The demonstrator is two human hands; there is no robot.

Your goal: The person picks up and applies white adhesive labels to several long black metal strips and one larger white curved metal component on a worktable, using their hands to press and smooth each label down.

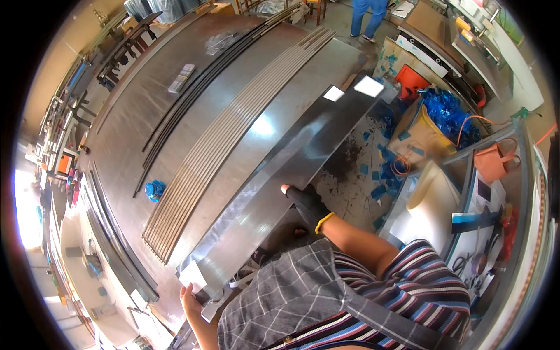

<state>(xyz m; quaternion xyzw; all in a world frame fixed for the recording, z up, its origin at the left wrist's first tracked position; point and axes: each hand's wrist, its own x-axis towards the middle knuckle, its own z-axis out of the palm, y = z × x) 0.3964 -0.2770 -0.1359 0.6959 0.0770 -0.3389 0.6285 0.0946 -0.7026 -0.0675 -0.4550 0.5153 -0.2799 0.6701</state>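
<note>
A long, shiny grey metal sheet (265, 189) runs slantwise from near me at the lower left to the far right of the table. White squares lie on it: one near square (193, 276) and, at the far end, a smaller square (333, 93) and a larger square (368, 86). My left hand (190, 302), bare, is closed at the sheet's near corner, its fingertips against the near white square. My right hand (307, 202), in a black fingerless glove, grips the sheet's right-hand edge, thumb on top and the other fingers mostly hidden.
Beyond the sheet, a metal-topped table (233, 105) carries a row of thin metal strips (233, 140), dark rods (192, 99) and a blue tape roll (154, 191). At right are a bin of blue film (446, 119) and a rolled white sheet (433, 195). Another person (368, 14) stands far off.
</note>
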